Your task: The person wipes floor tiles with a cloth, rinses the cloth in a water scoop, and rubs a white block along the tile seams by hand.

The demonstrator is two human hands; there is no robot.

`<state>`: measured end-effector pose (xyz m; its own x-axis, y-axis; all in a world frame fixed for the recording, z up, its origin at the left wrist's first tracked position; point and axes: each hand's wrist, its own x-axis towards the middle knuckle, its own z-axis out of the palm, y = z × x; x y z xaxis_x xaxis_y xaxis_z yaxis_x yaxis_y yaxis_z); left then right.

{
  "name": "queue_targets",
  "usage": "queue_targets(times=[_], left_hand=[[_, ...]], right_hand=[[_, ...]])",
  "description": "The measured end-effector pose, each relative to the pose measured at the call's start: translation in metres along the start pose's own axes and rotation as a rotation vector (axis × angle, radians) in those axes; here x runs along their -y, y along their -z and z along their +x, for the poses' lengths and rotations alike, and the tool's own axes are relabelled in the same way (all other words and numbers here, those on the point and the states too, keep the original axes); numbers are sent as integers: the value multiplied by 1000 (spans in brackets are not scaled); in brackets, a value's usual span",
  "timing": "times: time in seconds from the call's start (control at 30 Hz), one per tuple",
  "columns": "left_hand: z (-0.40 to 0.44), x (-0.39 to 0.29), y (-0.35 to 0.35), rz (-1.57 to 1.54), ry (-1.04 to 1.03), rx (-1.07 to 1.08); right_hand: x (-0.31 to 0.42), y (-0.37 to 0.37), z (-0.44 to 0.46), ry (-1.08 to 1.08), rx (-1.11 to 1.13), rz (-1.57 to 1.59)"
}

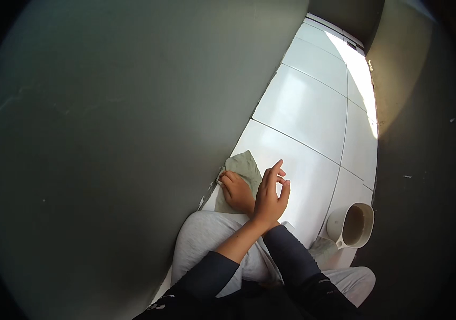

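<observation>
My forearms cross, the left one over the right. My right hand [237,192] lies on a grey-green cloth [245,166] against the foot of the wall, its fingers bent over the cloth's left edge. Part of the cloth is hidden under that hand and behind my knee. My left hand [272,194] is raised above the white floor tiles [305,101], just right of the cloth. Its fingers are apart, some of them bent, and nothing is in them.
A white plastic mug [334,224] with murky brownish liquid stands at the right, beside a greyish piece of material [322,250]. A dark wall [121,106] rises along the left. Another dark surface [420,213] borders the tiles at right. Sunlight falls across the far tiles.
</observation>
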<state>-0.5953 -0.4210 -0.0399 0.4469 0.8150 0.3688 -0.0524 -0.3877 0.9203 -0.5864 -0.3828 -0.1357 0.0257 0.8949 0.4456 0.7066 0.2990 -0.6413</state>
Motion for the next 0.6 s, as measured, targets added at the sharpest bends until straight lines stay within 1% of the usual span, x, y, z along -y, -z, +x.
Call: queue_targets(times=[0.03,0.17,0.23,0.27,0.33,0.4,0.47,0.53,0.6], left_hand=[[0,0,1,-1,-3,-1],[-2,-4,6,52,-31,3],[-4,-4,9,47,-47,-7],[-6,-5,10,42,-53,-17],[-9,-11,14,22,-52,-21],[-14,-16,21,3,-52,-26],[-15,-21,29,9,-99,-43],[-17,-25,38,125,-300,-65],[-19,-29,42,82,-337,-73]], right_hand=[[4,-1,-3,-40,20,79],[10,-11,-11,-60,8,174],[10,-14,-14,-78,116,248],[9,-14,-14,-69,110,239],[10,-13,-13,-278,253,617],[11,1,-15,-226,221,549],[20,27,-16,-362,93,742],[34,61,-21,-511,-38,929],[42,99,-28,-660,-184,1111]])
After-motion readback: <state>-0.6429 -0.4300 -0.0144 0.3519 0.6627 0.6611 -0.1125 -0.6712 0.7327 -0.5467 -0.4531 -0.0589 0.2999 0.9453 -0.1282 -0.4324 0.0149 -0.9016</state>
